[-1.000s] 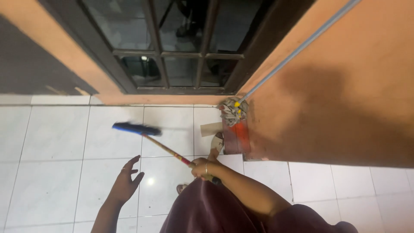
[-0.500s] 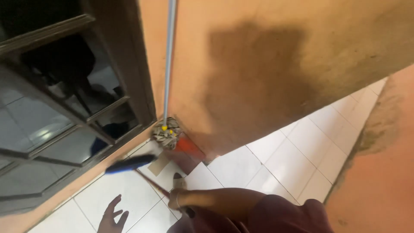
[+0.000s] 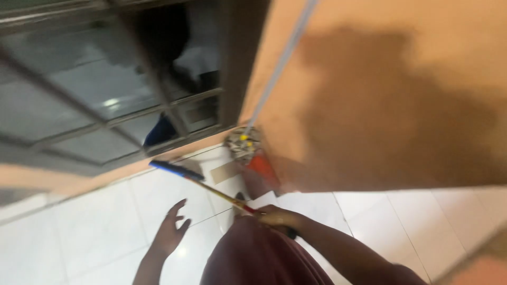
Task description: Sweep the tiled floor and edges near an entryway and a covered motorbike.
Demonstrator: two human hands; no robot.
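My right hand point(image 3: 274, 217) grips the red and yellow handle of a broom point(image 3: 211, 187), whose blue and black head point(image 3: 176, 170) hovers over the white tiled floor near the window wall. My left hand point(image 3: 171, 231) hangs open above the tiles to the left, fingers spread, holding nothing. A maroon garment point(image 3: 253, 258) covers my lower body below both hands.
A mop point(image 3: 242, 143) with a grey pole point(image 3: 280, 63) leans in the corner against the orange wall point(image 3: 380, 95). A red dustpan point(image 3: 261, 168) and a piece of cardboard point(image 3: 226, 172) lie beneath it. A dark-framed glass window point(image 3: 105, 89) fills the upper left.
The view has swung back to the left and blurred. The broom head has moved slightly right along the floor, still held by my right hand; my left hand stays open.
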